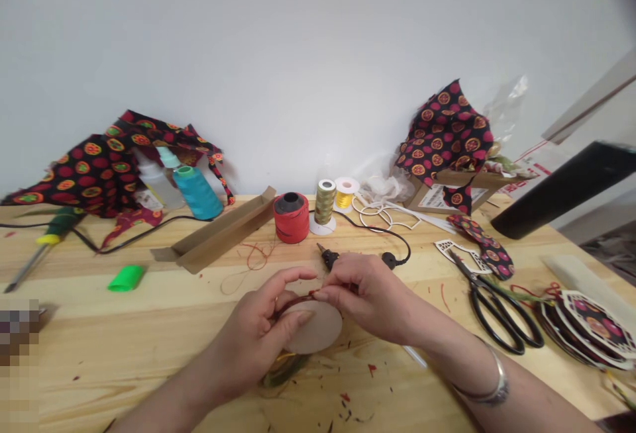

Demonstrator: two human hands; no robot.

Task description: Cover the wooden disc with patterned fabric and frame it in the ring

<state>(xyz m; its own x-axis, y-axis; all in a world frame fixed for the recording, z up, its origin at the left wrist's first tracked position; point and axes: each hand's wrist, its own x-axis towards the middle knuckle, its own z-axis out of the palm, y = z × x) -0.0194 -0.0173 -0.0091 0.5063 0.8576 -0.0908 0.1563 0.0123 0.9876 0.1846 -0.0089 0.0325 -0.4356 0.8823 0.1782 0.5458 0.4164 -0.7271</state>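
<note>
My left hand [265, 324] grips a round pale disc [318, 330], thumb on its flat face and fingers behind the rim. A dark red edging shows along the disc's upper rim. At that rim my right hand [365, 294] is closed in a pinch, with a bit of red at the fingertips; whether it is cord or cloth is too small to tell. Under the disc hangs or lies a green tassel-like bundle [288, 370], partly hidden. Just beyond my hands a dark tool with a pointed metal tip [325, 254] lies on the wooden table [163, 340].
Black-handled scissors [491, 307] and a stack of fabric-covered frames [586, 327] lie at right. Behind stand a red thread spool [291, 218], a green-gold spool [325, 201] and a cardboard trough [223, 231]. At left are a blue thread cone [199, 191], a screwdriver [44, 247] and a green lighter-like piece [126, 278].
</note>
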